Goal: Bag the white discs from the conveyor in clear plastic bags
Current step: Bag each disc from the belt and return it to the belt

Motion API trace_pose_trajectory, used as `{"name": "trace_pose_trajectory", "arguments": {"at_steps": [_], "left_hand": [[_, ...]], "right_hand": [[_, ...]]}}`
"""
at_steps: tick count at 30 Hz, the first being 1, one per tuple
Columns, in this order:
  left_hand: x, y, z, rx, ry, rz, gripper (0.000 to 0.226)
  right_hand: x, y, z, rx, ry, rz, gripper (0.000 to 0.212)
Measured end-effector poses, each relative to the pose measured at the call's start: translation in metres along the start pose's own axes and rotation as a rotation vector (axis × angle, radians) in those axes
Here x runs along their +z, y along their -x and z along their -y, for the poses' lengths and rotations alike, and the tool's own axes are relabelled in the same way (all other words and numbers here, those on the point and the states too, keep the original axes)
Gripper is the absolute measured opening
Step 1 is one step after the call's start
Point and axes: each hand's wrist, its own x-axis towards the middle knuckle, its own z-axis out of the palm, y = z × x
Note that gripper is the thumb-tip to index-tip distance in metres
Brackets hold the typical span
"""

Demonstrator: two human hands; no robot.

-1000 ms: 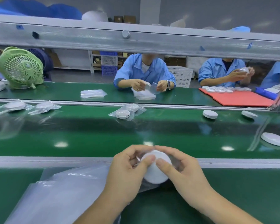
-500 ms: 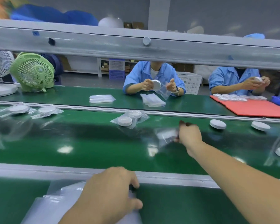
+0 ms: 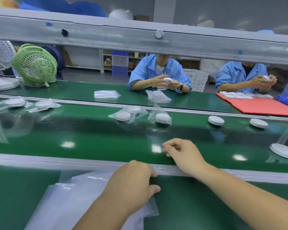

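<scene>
Hovering just above the near part of the green conveyor belt [image 3: 90, 140], the right hand [image 3: 181, 151] has its fingers loosely curled with nothing between them and touches no disc. The left hand [image 3: 133, 181] rests knuckles-up on the stack of clear plastic bags [image 3: 70, 200] lying on the near green table [image 3: 206, 205], its fingers bent down over the stack's right edge and its thumb tip at that edge; whether a bag is pinched between them cannot be told. Beyond the right hand, on the far part of the belt, lies a bagged white disc [image 3: 162, 117], and just to its left a pair of bagged discs [image 3: 124, 115]. Three bare white discs lie on the belt to the right: one [image 3: 216, 120] near the far rail, another [image 3: 258, 123] beside it, and a third [image 3: 283, 151] nearer, well apart from the right hand.
</scene>
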Motion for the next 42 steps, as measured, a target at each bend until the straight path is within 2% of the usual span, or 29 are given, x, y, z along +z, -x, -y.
{"name": "trace_pose_trajectory", "arguments": {"at_steps": [5,9,10,13,15,20,24,32,36,42], "left_hand": [[-0.006,0.008,-0.008,0.005,0.048,0.011,0.038],[-0.012,0.019,-0.012,-0.056,-0.031,-0.005,0.036],[-0.014,0.022,-0.012,-0.083,-0.045,0.02,0.034],[-0.012,0.028,-0.01,-0.121,-0.127,0.088,0.028],[-0.002,0.033,-0.009,-0.125,-0.14,0.073,0.025],[0.029,0.041,-0.009,-0.062,-0.099,-0.158,0.033],[0.04,0.04,-0.011,0.004,-0.065,-0.241,0.028],[0.03,0.037,-0.009,0.147,-0.042,-0.39,0.018],[0.03,0.039,-0.016,0.217,-0.062,-0.307,0.03],[0.036,0.039,-0.038,0.233,-0.09,-0.217,0.036]], "right_hand": [[-0.02,0.083,-0.021,-0.158,0.256,-0.039,0.011],[-0.021,0.097,-0.038,-0.216,0.322,-0.016,0.008],[-0.019,0.095,-0.037,-0.236,0.351,-0.002,0.009],[-0.01,0.092,-0.034,-0.299,0.461,0.043,0.033],[-0.009,0.093,-0.036,-0.3,0.449,0.017,0.034],[-0.012,0.093,-0.04,-0.259,0.39,-0.063,0.022],[-0.011,0.094,-0.04,-0.227,0.372,-0.077,0.018],[-0.014,0.101,-0.031,-0.3,0.37,-0.016,0.051],[-0.016,0.099,-0.03,-0.237,0.298,-0.042,0.054],[-0.02,0.097,-0.029,-0.125,0.149,-0.072,0.036]]}}
